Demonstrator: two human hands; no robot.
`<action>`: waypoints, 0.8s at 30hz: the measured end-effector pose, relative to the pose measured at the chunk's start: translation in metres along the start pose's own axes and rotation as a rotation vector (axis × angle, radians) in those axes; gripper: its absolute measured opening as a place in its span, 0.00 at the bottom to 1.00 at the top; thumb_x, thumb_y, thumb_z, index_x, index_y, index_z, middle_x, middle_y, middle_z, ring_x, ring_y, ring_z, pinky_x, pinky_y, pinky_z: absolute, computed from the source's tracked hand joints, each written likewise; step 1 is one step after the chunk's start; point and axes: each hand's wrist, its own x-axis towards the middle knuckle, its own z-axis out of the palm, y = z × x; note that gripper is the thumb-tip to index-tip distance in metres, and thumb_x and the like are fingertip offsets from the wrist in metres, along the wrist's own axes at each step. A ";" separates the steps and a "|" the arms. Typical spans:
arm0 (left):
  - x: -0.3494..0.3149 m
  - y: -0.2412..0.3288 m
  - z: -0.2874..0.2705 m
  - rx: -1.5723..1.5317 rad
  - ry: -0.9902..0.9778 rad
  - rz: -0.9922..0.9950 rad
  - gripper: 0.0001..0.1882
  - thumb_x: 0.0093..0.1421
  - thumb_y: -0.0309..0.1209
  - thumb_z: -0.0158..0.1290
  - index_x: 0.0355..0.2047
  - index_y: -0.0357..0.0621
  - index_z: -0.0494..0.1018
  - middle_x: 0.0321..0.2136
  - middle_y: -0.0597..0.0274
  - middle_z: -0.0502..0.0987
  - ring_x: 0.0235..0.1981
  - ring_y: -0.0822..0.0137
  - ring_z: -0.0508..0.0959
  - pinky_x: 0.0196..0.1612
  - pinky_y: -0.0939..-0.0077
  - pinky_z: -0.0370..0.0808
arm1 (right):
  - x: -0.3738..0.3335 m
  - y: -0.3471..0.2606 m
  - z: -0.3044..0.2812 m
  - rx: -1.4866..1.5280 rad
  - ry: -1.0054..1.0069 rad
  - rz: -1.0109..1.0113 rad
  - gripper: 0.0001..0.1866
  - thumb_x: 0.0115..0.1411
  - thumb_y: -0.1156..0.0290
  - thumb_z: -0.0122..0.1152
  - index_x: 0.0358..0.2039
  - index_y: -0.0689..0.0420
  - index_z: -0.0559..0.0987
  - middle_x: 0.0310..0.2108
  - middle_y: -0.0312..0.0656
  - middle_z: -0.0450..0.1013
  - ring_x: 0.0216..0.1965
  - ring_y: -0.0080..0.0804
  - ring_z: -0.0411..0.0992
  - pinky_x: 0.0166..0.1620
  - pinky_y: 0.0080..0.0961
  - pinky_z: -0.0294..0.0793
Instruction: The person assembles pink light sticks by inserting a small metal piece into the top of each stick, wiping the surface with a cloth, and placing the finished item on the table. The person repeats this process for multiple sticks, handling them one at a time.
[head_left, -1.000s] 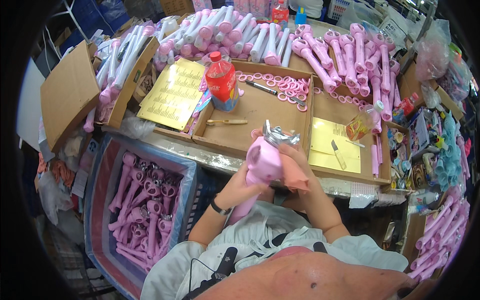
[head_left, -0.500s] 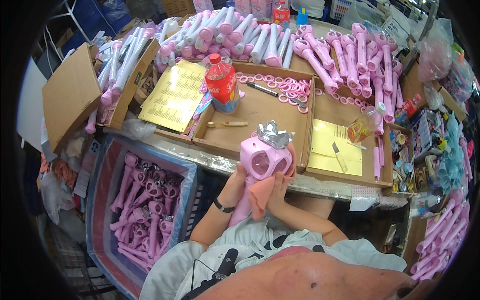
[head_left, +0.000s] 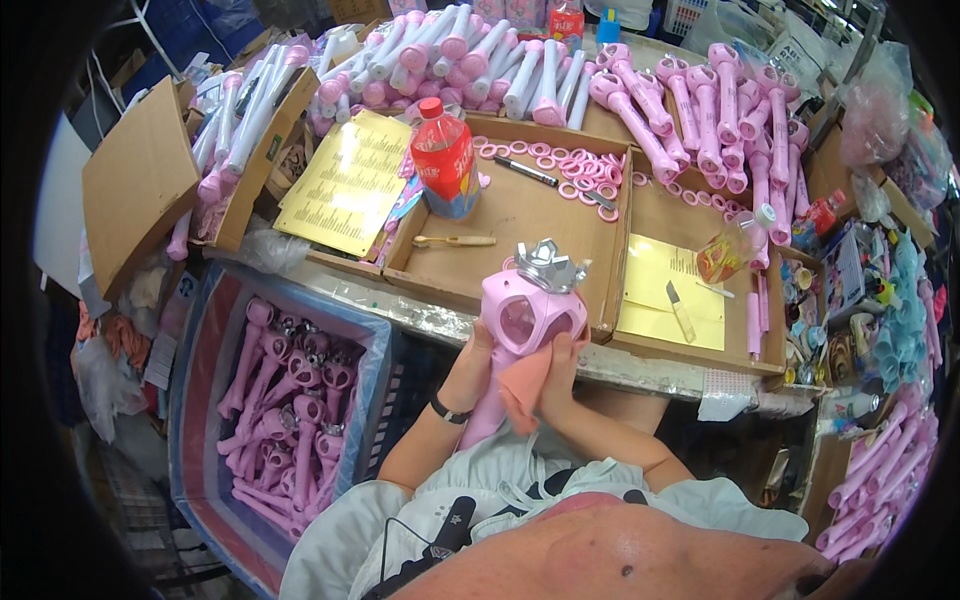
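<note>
A pink toy wand (head_left: 522, 305) with a round, windowed head and a silver crown (head_left: 546, 266) stands upright above my lap, at the table's near edge. My left hand (head_left: 470, 372) is wrapped around the wand just below its head, a dark band on the wrist. In my right hand (head_left: 558, 385) is an orange cloth (head_left: 522, 386), pressed against the lower right of the wand's head. Part of the cloth hangs down over the handle. The fingertips of both hands are partly hidden behind the wand.
Left of my lap, a blue-rimmed crate (head_left: 375, 400) holds many crowned pink wands. Cardboard trays (head_left: 450, 275) on the table carry pink rings (head_left: 590, 170), a red-labelled bottle (head_left: 443, 160), a wooden-handled brush (head_left: 455, 241) and a utility knife (head_left: 681, 312). White-and-pink sticks and pink wands are piled behind.
The cloth has moved from the right side of the wand's head down toward its underside, with my right hand shifting slightly. My left hand keeps its hold.
</note>
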 end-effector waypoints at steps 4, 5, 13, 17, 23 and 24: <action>-0.008 0.005 -0.005 -0.609 -0.428 -0.138 0.40 0.59 0.63 0.31 0.53 0.37 0.61 0.37 0.50 0.75 0.29 0.62 0.78 0.30 0.72 0.77 | 0.024 -0.010 -0.024 0.105 -0.146 0.344 0.42 0.51 0.43 0.60 0.57 0.58 0.57 0.53 0.43 0.61 0.52 0.33 0.64 0.53 0.30 0.67; -0.010 0.002 0.000 -0.558 -0.358 -0.155 0.39 0.58 0.64 0.35 0.50 0.38 0.64 0.31 0.48 0.76 0.18 0.62 0.76 0.17 0.73 0.74 | 0.025 -0.022 -0.032 0.378 -0.270 0.448 0.42 0.51 0.46 0.61 0.57 0.61 0.59 0.52 0.42 0.64 0.50 0.31 0.66 0.50 0.27 0.70; -0.008 -0.004 0.008 -0.438 -0.323 -0.149 0.39 0.57 0.63 0.36 0.50 0.38 0.64 0.31 0.48 0.76 0.19 0.62 0.76 0.18 0.73 0.75 | 0.019 -0.043 -0.027 0.317 -0.305 0.620 0.37 0.53 0.52 0.61 0.56 0.62 0.61 0.53 0.45 0.64 0.53 0.32 0.65 0.55 0.30 0.65; -0.003 -0.005 0.006 -0.421 -0.316 -0.140 0.39 0.57 0.63 0.36 0.50 0.38 0.64 0.32 0.49 0.76 0.19 0.62 0.77 0.19 0.73 0.75 | 0.016 -0.034 -0.030 0.036 -0.510 0.004 0.21 0.56 0.73 0.54 0.50 0.63 0.68 0.52 0.44 0.65 0.51 0.33 0.65 0.54 0.29 0.63; -0.004 -0.006 0.006 -0.433 -0.366 -0.176 0.38 0.57 0.63 0.37 0.50 0.38 0.64 0.32 0.49 0.76 0.20 0.62 0.77 0.20 0.73 0.75 | 0.037 -0.049 -0.040 -0.539 -0.428 -0.019 0.19 0.64 0.62 0.39 0.48 0.63 0.68 0.43 0.44 0.69 0.44 0.30 0.67 0.48 0.24 0.67; -0.005 -0.008 0.006 -0.428 -0.367 -0.175 0.38 0.57 0.63 0.37 0.50 0.38 0.64 0.32 0.49 0.76 0.20 0.62 0.77 0.20 0.73 0.75 | 0.038 -0.052 -0.039 -0.470 -0.394 0.147 0.18 0.64 0.63 0.39 0.48 0.63 0.68 0.43 0.44 0.69 0.44 0.30 0.67 0.48 0.24 0.68</action>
